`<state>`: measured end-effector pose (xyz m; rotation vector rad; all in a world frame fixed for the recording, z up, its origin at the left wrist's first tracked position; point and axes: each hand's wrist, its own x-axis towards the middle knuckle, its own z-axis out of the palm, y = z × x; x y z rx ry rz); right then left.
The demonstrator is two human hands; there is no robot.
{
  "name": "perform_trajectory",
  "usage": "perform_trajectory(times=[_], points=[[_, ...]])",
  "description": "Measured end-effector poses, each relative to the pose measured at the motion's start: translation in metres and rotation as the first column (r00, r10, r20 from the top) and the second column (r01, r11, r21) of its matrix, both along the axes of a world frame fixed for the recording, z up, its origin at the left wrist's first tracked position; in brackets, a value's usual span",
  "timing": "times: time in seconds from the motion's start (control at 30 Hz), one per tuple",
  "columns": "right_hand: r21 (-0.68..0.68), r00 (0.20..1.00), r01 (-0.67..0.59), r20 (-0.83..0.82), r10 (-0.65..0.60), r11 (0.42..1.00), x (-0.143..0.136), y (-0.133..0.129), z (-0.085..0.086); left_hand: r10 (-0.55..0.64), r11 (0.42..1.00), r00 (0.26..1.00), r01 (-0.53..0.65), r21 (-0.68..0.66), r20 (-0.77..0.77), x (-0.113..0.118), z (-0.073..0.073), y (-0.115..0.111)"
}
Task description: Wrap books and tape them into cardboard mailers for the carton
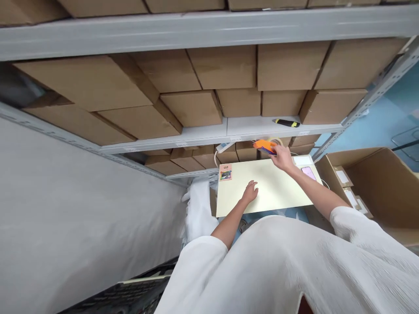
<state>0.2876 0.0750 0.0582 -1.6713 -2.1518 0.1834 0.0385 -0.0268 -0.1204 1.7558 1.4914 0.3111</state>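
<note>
My right hand [283,158] is closed around an orange tape dispenser [263,145] with a dark blue part, above the far edge of the cream tabletop [278,192]. A pale tape ring shows beside the fingers. My left hand [250,192] hovers over or rests on the tabletop, its fingers loosely apart and holding nothing; whether it touches the surface I cannot tell. A small printed picture card [225,172] lies at the tabletop's left far corner. Near the right end are a phone [308,173] with a lit screen and a white label-like item [303,160].
Metal shelves [209,32] packed with cardboard boxes [224,65] rise in front. A utility knife [286,123] lies on the middle shelf, a power strip [225,147] below. To the right stands a large open carton [386,187]; white plastic [200,209] hangs at left.
</note>
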Motion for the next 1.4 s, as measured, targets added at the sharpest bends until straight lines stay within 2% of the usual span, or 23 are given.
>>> perform_trajectory(times=[0.07, 0.13, 0.27, 0.37, 0.53, 0.83, 0.97, 1.03, 1.1, 1.2, 1.3, 1.4], points=[[-0.11, 0.991, 0.127, -0.03, -0.131, 0.986, 0.02, -0.029, -0.032, -0.027, 1.0, 1.0, 0.027, -0.001, -0.007, 0.018, -0.003, -0.004], [-0.231, 0.966, 0.242, -0.03, -0.256, 0.942, 0.041, -0.055, -0.065, -0.042, 0.999, 0.999, 0.042, -0.008, -0.011, 0.033, -0.007, -0.009], [-0.425, 0.888, 0.433, 0.047, -0.458, 0.795, 0.085, -0.1, -0.119, -0.056, 0.998, 0.998, 0.056, -0.032, -0.014, 0.053, -0.014, -0.022], [-0.483, 0.847, 0.498, 0.094, -0.523, 0.72, 0.112, -0.124, -0.148, -0.085, 0.994, 0.996, 0.082, -0.069, -0.037, 0.062, -0.019, -0.031], [-0.506, 0.827, 0.523, 0.104, -0.553, 0.686, 0.138, -0.141, -0.175, -0.116, 0.988, 0.991, 0.109, -0.114, -0.06, 0.074, -0.023, -0.039], [-0.514, 0.801, 0.534, 0.056, -0.596, 0.671, 0.139, -0.145, -0.201, -0.122, 0.983, 0.989, 0.108, -0.15, -0.083, 0.079, -0.027, -0.042], [-0.559, 0.791, 0.542, 0.087, -0.605, 0.628, 0.137, -0.145, -0.202, -0.118, 0.985, 0.988, 0.104, -0.141, -0.095, 0.077, -0.028, -0.043], [-0.565, 0.795, 0.539, 0.095, -0.599, 0.625, 0.137, -0.147, -0.199, -0.112, 0.986, 0.989, 0.098, -0.136, -0.098, 0.075, -0.027, -0.043], [-0.505, 0.802, 0.546, 0.084, -0.591, 0.668, 0.136, -0.15, -0.197, -0.102, 0.988, 0.99, 0.09, -0.125, -0.096, 0.073, -0.026, -0.041], [-0.365, 0.84, 0.522, 0.062, -0.539, 0.771, 0.13, -0.152, -0.191, -0.07, 0.994, 0.994, 0.062, -0.094, -0.083, 0.067, -0.023, -0.039], [-0.319, 0.899, 0.43, 0.061, -0.434, 0.845, 0.114, -0.144, -0.181, -0.012, 0.998, 0.998, 0.008, -0.065, -0.061, 0.057, -0.017, -0.038], [-0.311, 0.955, 0.294, 0.055, -0.291, 0.904, 0.087, -0.124, -0.168, 0.06, 0.998, 0.998, -0.06, -0.022, -0.027, 0.038, -0.01, -0.04]])
